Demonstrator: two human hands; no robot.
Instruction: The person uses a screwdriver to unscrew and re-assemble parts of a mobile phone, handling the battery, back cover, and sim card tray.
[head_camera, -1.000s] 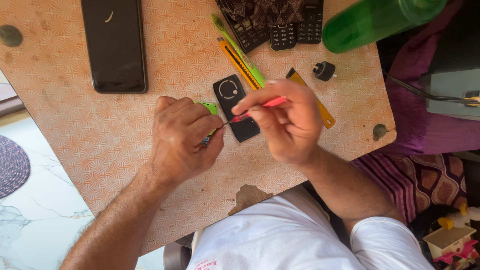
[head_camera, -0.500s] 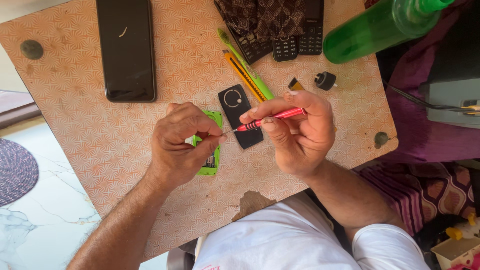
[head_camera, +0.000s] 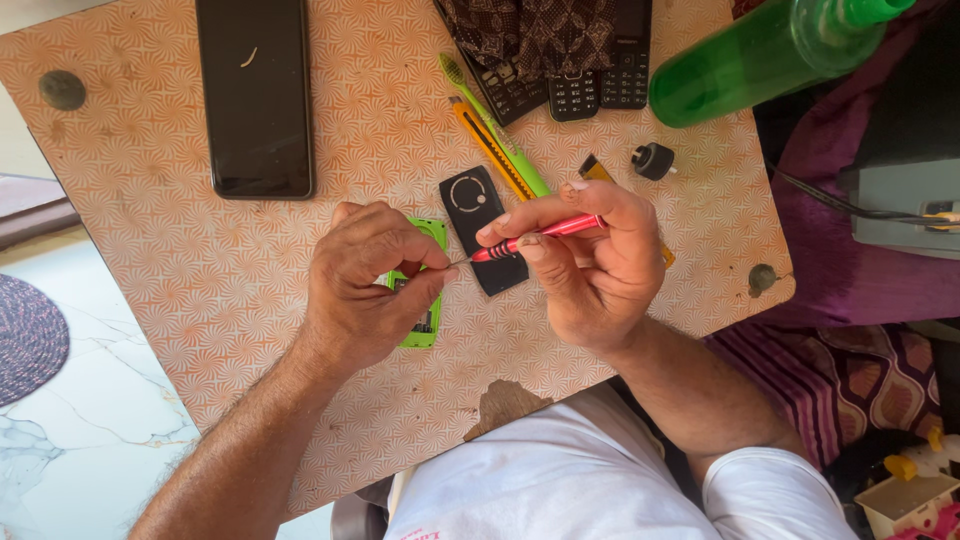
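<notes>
- My left hand (head_camera: 365, 290) clamps the green phone (head_camera: 425, 325) flat, steadying it.
- My right hand (head_camera: 590, 265) pinches the red screwdriver (head_camera: 530, 238), tip aimed toward 9 o'clock at the phone.
- Black cover (head_camera: 480, 205) lies at 12 o'clock, clear of the work.

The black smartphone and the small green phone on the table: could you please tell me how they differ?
The black smartphone is much larger than the small green phone. The black smartphone lies untouched at the far side of the table, whereas the small green phone sits in the grip of the left hand, mostly hidden, with the red screwdriver in the right hand pointing at it. Both rest on the table.
</notes>
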